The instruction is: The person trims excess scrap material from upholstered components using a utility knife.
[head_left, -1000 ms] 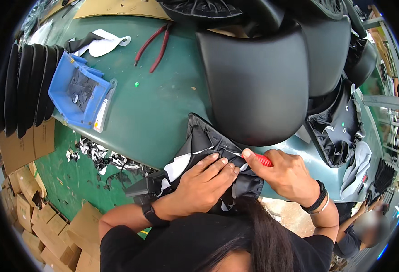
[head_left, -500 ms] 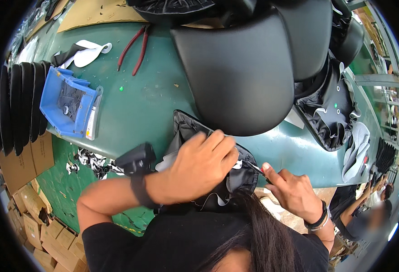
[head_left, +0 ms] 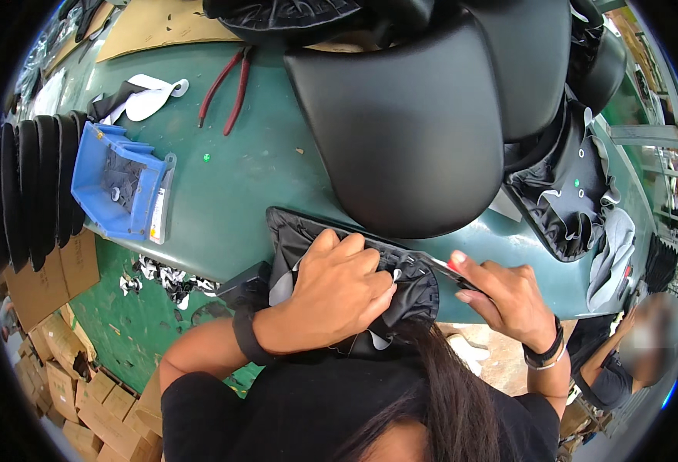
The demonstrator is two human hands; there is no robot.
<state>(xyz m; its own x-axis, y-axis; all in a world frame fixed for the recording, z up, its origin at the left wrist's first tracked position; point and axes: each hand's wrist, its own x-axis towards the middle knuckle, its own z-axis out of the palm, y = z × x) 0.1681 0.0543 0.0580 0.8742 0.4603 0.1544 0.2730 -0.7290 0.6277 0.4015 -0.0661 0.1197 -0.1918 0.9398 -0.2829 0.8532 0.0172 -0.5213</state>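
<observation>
In front of me, at the table's near edge, lies a black leatherette seat piece with its gathered cover edge turned up and pale lining showing. My left hand is closed in a fist on the cover, over the middle of the piece. To the right, my right hand grips scissors with some red at the handle. Their blades point left, at the far right edge of the cover. My fingers partly hide the handles, and my left fist hides what it pinches.
Smooth black padded seats are piled just beyond. Red-handled pliers, a blue parts bin and fabric scraps lie on the green table. Another unfinished cover is at right. Cardboard boxes stand lower left; a co-worker is at right.
My left hand has moved down and slightly left, and the seat piece's far left corner has shifted left and nearer. The scissors have moved slightly up from the cover's right side to its far edge.
</observation>
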